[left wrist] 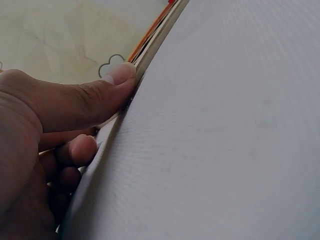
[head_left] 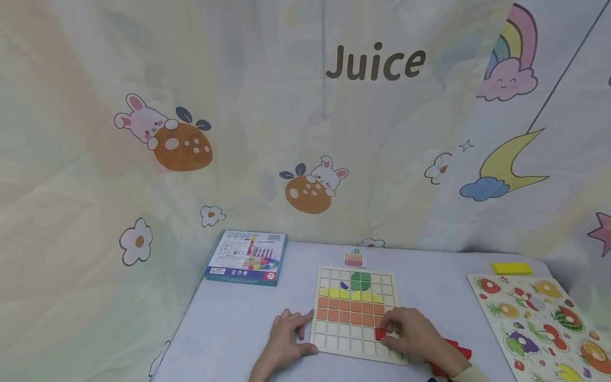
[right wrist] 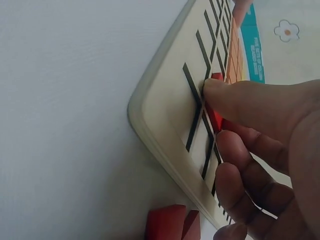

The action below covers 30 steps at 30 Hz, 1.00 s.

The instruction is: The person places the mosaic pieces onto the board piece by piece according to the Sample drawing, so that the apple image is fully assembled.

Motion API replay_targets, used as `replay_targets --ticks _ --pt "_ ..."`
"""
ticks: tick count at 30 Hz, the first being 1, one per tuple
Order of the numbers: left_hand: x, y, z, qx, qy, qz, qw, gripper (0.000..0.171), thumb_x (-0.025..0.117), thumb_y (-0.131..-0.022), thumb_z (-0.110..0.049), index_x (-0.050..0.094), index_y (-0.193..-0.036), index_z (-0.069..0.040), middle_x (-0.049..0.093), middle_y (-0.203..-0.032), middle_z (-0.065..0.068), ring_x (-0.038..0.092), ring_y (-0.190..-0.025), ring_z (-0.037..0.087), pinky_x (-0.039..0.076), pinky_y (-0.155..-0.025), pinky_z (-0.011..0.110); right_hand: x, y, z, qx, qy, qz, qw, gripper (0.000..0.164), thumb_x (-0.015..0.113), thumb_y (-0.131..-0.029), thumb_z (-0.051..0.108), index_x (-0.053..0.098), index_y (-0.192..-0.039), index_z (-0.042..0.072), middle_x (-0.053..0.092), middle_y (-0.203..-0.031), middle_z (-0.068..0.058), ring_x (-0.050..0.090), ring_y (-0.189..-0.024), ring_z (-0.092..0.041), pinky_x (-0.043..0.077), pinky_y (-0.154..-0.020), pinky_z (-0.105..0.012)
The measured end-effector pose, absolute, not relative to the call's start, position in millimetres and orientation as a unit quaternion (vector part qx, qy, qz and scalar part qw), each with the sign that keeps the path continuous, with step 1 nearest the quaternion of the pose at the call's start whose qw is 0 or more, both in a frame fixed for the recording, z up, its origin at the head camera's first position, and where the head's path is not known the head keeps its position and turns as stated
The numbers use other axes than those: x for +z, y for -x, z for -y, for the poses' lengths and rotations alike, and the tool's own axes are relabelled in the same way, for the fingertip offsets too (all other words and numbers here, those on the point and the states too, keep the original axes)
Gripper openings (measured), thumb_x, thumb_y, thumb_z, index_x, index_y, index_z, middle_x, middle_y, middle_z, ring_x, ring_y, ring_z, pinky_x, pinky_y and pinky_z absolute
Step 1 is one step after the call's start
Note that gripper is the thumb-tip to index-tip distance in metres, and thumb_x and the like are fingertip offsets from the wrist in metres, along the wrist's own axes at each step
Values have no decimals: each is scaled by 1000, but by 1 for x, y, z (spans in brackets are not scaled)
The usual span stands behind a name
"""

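Pinching red tile (head_left: pixel 380 333) in right hand (head_left: pixel 416 335); seat squarely under fingertips while left hand (head_left: pixel 286 339) fingers brace grid board (head_left: pixel 334 339) edge.

— What is the grid board (head_left: pixel 355 310) made of?
— Pale wood by the look of it, smooth and matt, with a rounded edge and thin layers showing along its side in the right wrist view.
— And the red tile (head_left: pixel 380 333) under the fingers (right wrist: pixel 220 92)?
— Painted, flat colour, barely any shine; the loose red pieces (right wrist: pixel 172 224) near the desk's front edge look the same.
— The desk (head_left: pixel 238 323)?
— A pale grey-blue top, matt, with a fine weave-like grain up close.
— The box (head_left: pixel 247 257) at the back left?
— Printed cardboard, slightly glossy.
— The fruit puzzle (head_left: pixel 541 323) at the right edge?
— Light wood, painted pieces.
— Behind it all?
— A thin, soft printed curtain (head_left: pixel 191 132), creased.
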<state>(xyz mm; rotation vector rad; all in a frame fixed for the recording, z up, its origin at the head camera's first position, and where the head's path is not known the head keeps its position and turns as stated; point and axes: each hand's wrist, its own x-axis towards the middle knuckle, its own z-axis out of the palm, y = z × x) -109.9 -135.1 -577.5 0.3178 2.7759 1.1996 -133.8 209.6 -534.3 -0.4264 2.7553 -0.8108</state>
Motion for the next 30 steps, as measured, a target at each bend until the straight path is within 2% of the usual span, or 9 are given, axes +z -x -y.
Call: replay_targets --ticks 5,13,18,22,26,30 --pt "-579 111 134 393 -99 -912 59 84 99 -67 -36 68 -144 -20 49 -73 -14 35 -79 3 26 -75 29 -533 134 -211 -280 166 -940 104 25 95 -77 32 74 -90 29 59 -79 15 49 -73 -2 43 -65 -22" --pt "-577 111 134 396 -96 -910 69 83 98 -69 -34 66 -145 -20 49 -74 -13 35 -80 4 27 -75 30 -535 136 -210 -282 191 -935 97 16 90 -82 28 75 -89 30 57 -77 17 47 -68 0 41 -61 -22" --pt "-577 110 133 394 -97 -911 69 83 98 -69 -33 66 -145 -20 49 -74 -12 35 -80 4 26 -75 31 -529 137 -222 -308 185 -927 105 16 88 -85 30 77 -94 25 58 -79 15 48 -69 -1 42 -60 -23" --pt "-575 110 132 394 -96 -911 71 83 98 -70 -33 66 -145 -19 49 -75 -12 34 -80 4 26 -75 30 -516 141 -247 -309 149 -933 107 24 88 -86 31 77 -103 20 60 -81 11 51 -73 -4 44 -63 -23" --pt "-573 109 132 393 -98 -912 66 84 98 -69 -33 67 -145 -19 49 -74 -12 34 -79 4 26 -75 30 -508 146 -278 -278 97 -948 122 38 92 -81 35 76 -109 17 62 -87 7 54 -81 -11 46 -67 -23" --pt "-571 108 133 394 -97 -912 61 84 99 -68 -32 67 -144 -18 50 -75 -11 35 -79 4 27 -75 30 -514 147 -300 -268 83 -947 153 55 94 -76 42 73 -118 13 63 -94 4 54 -88 -14 49 -72 -23"
